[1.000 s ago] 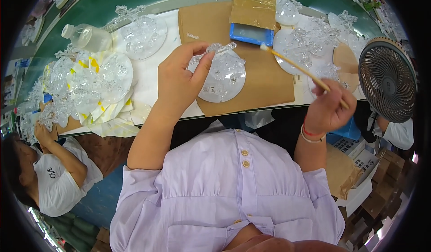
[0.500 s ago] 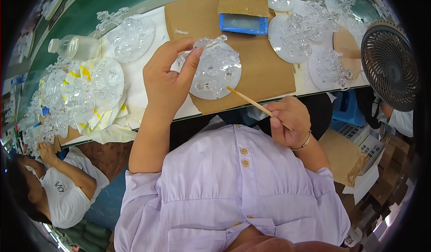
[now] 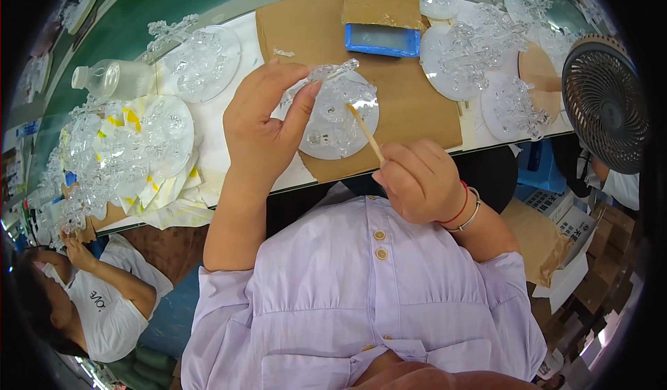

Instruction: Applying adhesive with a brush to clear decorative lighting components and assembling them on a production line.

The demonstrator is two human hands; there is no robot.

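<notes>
My left hand (image 3: 260, 129) pinches a clear plastic piece (image 3: 342, 68) between thumb and fingers, above the left part of a round white disc (image 3: 363, 122). Small clear shapes lie on that disc, which rests on brown cardboard. My right hand (image 3: 420, 180) is closed round a thin wooden stick (image 3: 367, 131) with a darker yellowish tip. The stick slants up and left, its tip over the middle of the disc; whether it touches a clear shape I cannot tell.
More discs with clear pieces stand at left (image 3: 201, 63) and right (image 3: 451, 63). A lying plastic bottle (image 3: 114, 79), a blue-edged box (image 3: 382, 40) and a dark fan (image 3: 604, 105) edge the work area. At lower left, a co-worker's hand (image 3: 80, 254) touches clear pieces.
My right hand has swung left, and the stick now stands steeper with its tip farther up the disc. My left hand keeps its pinch on the clear piece, nearly unmoved.
</notes>
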